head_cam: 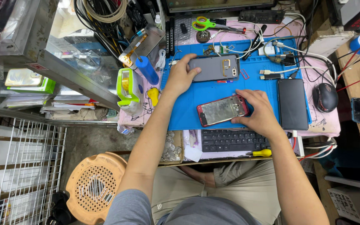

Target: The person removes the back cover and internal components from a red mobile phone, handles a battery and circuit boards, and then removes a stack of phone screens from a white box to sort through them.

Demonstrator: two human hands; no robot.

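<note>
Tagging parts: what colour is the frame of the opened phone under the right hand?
Red, around a silvery inner plate: opened phone under the right hand, head view.
</note>
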